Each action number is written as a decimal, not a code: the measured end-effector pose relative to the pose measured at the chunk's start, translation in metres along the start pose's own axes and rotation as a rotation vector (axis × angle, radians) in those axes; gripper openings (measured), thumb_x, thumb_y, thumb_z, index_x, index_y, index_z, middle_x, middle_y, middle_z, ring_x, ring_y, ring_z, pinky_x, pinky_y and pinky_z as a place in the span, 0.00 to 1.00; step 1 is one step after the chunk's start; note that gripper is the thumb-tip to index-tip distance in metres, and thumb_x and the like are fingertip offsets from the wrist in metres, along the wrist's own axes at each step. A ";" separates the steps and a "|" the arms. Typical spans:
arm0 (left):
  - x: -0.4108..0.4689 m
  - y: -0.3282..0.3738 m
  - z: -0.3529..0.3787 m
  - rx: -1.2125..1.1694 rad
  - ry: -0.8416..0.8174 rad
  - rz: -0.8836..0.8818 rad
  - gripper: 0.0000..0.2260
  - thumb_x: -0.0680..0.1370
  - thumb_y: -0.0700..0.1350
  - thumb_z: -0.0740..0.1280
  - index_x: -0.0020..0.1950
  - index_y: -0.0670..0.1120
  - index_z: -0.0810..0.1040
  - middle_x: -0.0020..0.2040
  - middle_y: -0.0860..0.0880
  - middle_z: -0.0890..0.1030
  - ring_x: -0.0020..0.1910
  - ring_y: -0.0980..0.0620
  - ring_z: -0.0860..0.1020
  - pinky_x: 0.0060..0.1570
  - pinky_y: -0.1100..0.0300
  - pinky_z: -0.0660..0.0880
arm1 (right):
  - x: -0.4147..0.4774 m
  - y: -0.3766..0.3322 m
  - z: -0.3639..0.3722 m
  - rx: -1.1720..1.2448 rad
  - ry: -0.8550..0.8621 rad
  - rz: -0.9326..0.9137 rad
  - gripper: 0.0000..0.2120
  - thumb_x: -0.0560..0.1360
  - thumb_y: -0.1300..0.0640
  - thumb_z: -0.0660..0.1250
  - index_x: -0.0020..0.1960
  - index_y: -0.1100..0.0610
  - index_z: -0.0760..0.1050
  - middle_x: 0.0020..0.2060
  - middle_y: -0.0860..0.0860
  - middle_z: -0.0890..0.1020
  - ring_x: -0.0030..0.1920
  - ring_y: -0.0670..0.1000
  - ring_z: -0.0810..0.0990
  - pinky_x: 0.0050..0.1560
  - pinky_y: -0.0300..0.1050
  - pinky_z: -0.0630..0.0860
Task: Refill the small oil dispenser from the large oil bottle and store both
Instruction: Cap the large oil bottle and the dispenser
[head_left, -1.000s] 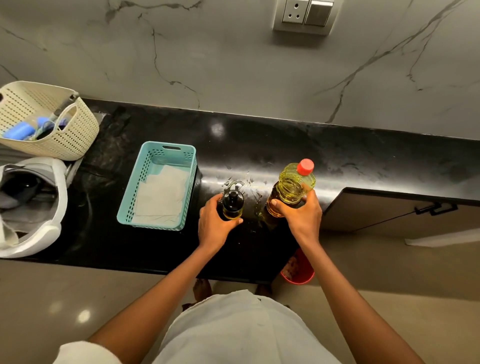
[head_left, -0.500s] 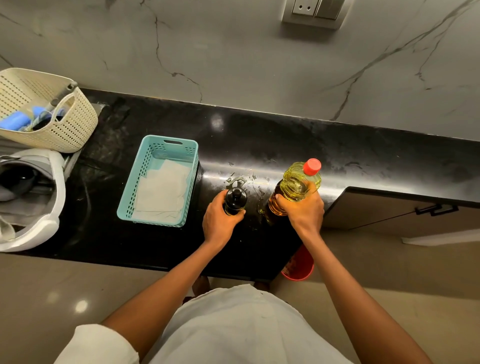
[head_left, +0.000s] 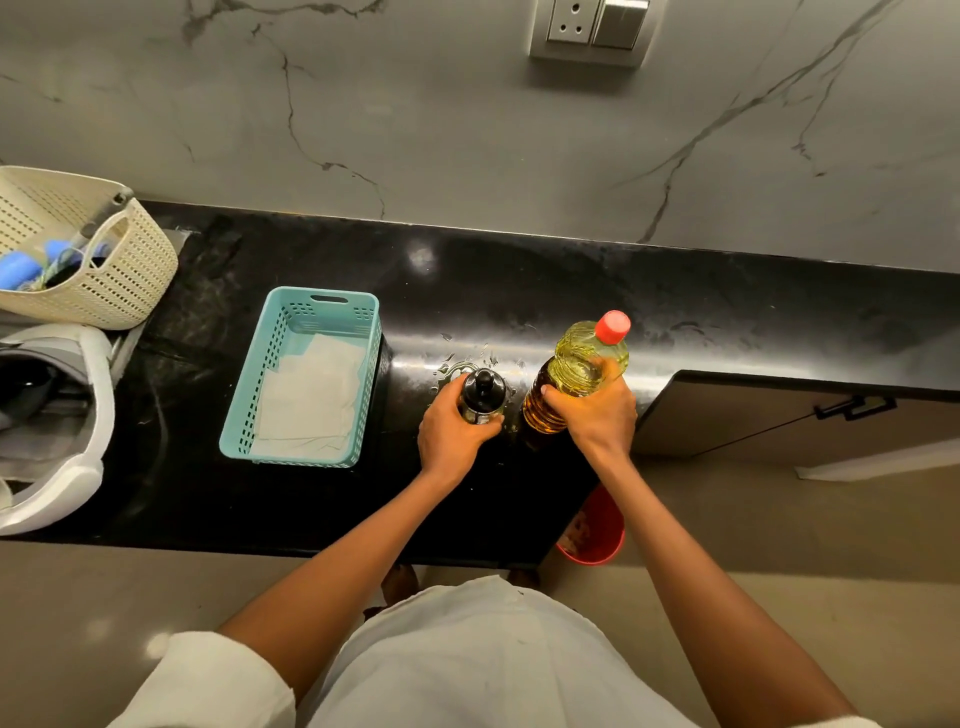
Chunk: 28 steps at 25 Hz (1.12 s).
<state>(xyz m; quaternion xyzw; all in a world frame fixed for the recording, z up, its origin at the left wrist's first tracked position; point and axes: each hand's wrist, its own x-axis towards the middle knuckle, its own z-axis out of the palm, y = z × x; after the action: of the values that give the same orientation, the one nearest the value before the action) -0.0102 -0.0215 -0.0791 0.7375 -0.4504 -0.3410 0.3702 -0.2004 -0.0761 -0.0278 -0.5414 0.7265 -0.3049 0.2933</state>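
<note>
Little has moved since the earlier frame: both containers stand where they stood on the black countertop (head_left: 519, 291), and each hand keeps its hold. The view now looks more steeply down, so the small oil dispenser (head_left: 483, 395) shows mostly its black top.

**Grip state**
- The left hand (head_left: 452, 431) wraps the dispenser body, thumb and fingers curled round its sides.
- The right hand (head_left: 597, 410) grips the large oil bottle (head_left: 576, 364) at mid-body, fingers closed round it.

**Position of the task items**
- The dispenser and the bottle stand just beside each other at mid-depth of the countertop, toward its right end, near the corner where the front edge steps back.
- The bottle's red cap (head_left: 613, 327) is in place. The dispenser's top also appears fitted.
- Droplets (head_left: 467, 358) lie on the surface just behind the dispenser.
- The teal basket (head_left: 306, 306), lined with a pale sheet (head_left: 311, 400), sits to the left, apart from the dispenser.

**Meaning for the task**
Both closures being on, either pouring is not yet begun or it is finished; the frames do not settle which. If it is finished, storage is the remaining step, and the basket is a likely destination. The droplets suggest a slippery surface; a firm hold is advisable.
</note>
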 end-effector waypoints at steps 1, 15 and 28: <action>0.006 0.008 0.005 -0.018 -0.024 0.012 0.28 0.67 0.54 0.83 0.66 0.58 0.80 0.56 0.59 0.85 0.57 0.56 0.83 0.58 0.49 0.81 | 0.004 -0.001 -0.002 0.012 0.001 0.016 0.30 0.65 0.44 0.83 0.63 0.48 0.77 0.52 0.48 0.85 0.52 0.51 0.83 0.50 0.45 0.76; 0.104 0.071 0.048 -0.008 -0.242 0.195 0.32 0.67 0.45 0.84 0.71 0.50 0.80 0.61 0.54 0.86 0.62 0.54 0.82 0.64 0.48 0.80 | 0.087 -0.023 -0.028 -0.016 0.037 -0.104 0.31 0.66 0.45 0.83 0.64 0.51 0.77 0.57 0.49 0.85 0.57 0.51 0.83 0.56 0.49 0.81; 0.129 0.054 0.065 0.065 -0.277 0.189 0.29 0.65 0.51 0.81 0.66 0.55 0.81 0.55 0.55 0.87 0.56 0.52 0.84 0.57 0.47 0.81 | 0.101 -0.005 -0.015 -0.021 -0.014 -0.086 0.34 0.63 0.39 0.81 0.64 0.49 0.76 0.57 0.48 0.85 0.57 0.51 0.84 0.57 0.55 0.84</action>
<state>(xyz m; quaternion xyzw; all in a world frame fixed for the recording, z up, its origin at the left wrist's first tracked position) -0.0401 -0.1721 -0.0873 0.6494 -0.5750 -0.3885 0.3110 -0.2330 -0.1727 -0.0243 -0.5774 0.7037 -0.3059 0.2790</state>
